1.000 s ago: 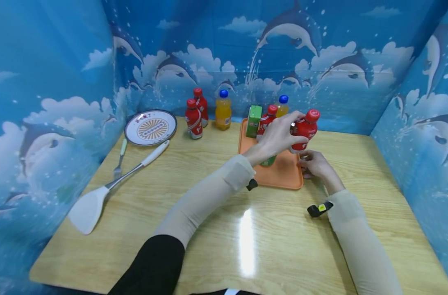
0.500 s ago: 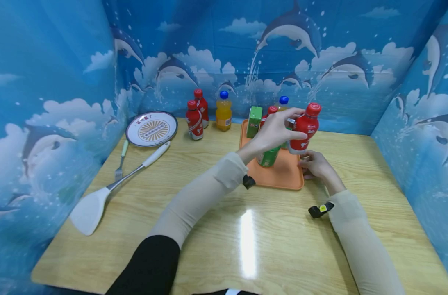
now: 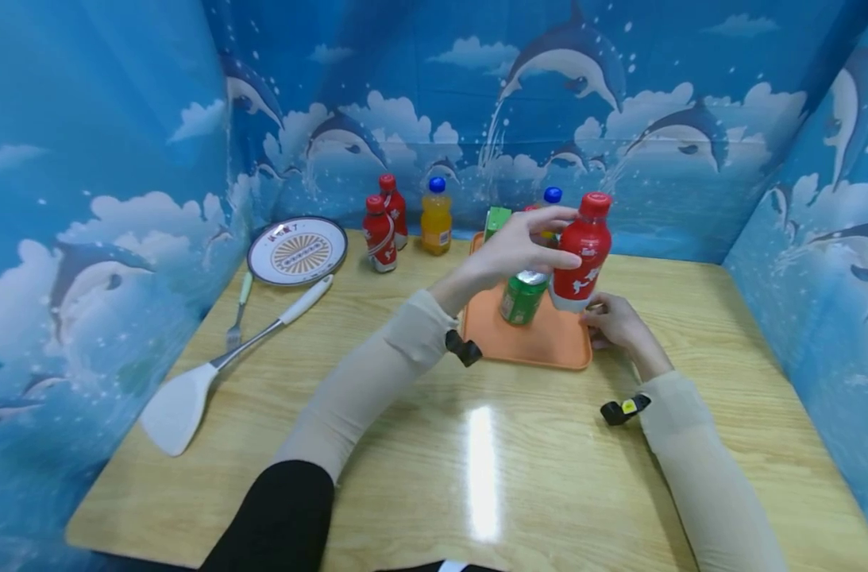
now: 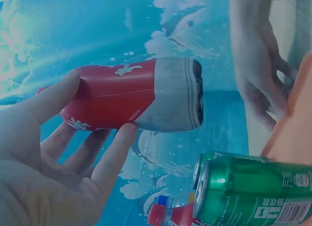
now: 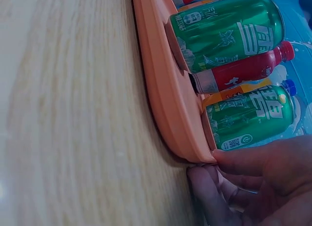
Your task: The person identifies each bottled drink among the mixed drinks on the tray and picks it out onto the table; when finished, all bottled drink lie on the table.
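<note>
My left hand (image 3: pixel 518 253) grips a red bottle (image 3: pixel 582 258) with a white base and holds it in the air above the right part of the orange tray (image 3: pixel 530 349). In the left wrist view the bottle's underside is off any surface. With thumb and fingers, my right hand (image 3: pixel 623 330) pinches the tray's rim at its right side. A green can (image 3: pixel 521 302) stands on the tray. The right wrist view shows a second green can (image 5: pixel 251 116) and another red bottle (image 5: pixel 239 72) there. Behind my left hand, a green carton (image 3: pixel 496 218) is partly hidden.
Two red bottles (image 3: pixel 381 238) and an orange juice bottle (image 3: pixel 436 218) stand at the back, left of the tray. A blue-capped bottle (image 3: pixel 552 196) shows behind my left hand. On the left lie a plate (image 3: pixel 298 251), a fork (image 3: pixel 237 322) and a white spatula (image 3: pixel 179 409).
My left hand has drawn the red bottle slightly nearer to me, uncovering more of the green can. My right hand has stayed at the tray's edge.
</note>
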A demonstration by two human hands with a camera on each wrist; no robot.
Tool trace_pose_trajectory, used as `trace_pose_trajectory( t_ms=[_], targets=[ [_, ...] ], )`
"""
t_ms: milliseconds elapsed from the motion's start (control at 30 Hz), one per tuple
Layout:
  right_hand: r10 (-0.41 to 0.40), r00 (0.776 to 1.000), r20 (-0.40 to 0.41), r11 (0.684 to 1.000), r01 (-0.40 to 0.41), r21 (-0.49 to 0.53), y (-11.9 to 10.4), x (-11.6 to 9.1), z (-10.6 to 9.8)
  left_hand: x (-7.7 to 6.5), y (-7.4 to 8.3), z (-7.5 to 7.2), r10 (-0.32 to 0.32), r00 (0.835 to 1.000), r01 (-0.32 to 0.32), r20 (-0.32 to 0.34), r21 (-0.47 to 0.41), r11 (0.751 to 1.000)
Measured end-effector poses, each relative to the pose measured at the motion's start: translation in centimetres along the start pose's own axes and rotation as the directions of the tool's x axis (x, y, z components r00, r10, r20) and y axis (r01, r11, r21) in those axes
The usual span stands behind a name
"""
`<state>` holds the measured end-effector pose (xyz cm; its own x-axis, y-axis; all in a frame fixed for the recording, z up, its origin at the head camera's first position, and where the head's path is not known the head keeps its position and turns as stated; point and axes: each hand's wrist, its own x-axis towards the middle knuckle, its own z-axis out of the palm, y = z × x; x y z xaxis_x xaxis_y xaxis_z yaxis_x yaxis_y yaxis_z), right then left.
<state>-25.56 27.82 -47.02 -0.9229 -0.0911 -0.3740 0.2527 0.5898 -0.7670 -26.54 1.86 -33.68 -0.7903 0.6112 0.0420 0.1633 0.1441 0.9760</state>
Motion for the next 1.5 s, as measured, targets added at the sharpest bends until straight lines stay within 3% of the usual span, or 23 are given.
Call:
trace_pose_trajectory(
  t_ms=[433,633,800,900,1233,1500],
  targets=[
    [0.061,0.998,-0.016,0.998,-0.061,-0.011,-0.1,-0.3,0.0,-1.4,0.4,-1.5,-0.080,0.995,0.088,0.063,-0.133,0.987],
    [0.059,0.998,-0.004,0.998,-0.059,0.000,-0.1,-0.3,0.2,-2.2,0.3,-2.7,-0.046,0.995,0.054,0.094,-0.085,0.995],
    [0.059,0.998,0.001,0.998,-0.059,-0.001,0.0,-0.4,0.2,-2.9,0.3,-3.9,-0.063,0.994,0.066,0.092,-0.037,0.997],
    [0.058,0.998,0.002,0.998,-0.058,0.008,0.1,-0.4,0.3,-3.1,0.2,-4.8,-0.064,0.994,0.069,0.091,-0.054,0.996],
    [0.066,0.998,0.000,0.998,-0.066,0.002,-0.2,-0.6,0.5,-4.0,-0.3,-8.7,-0.098,0.995,0.097,-0.017,-0.031,0.995],
    [0.057,0.998,-0.007,0.998,-0.057,0.006,-0.4,-0.6,0.6,-4.5,-2.4,-11.6,-0.137,0.983,0.140,-0.125,0.010,0.990]
  ],
)
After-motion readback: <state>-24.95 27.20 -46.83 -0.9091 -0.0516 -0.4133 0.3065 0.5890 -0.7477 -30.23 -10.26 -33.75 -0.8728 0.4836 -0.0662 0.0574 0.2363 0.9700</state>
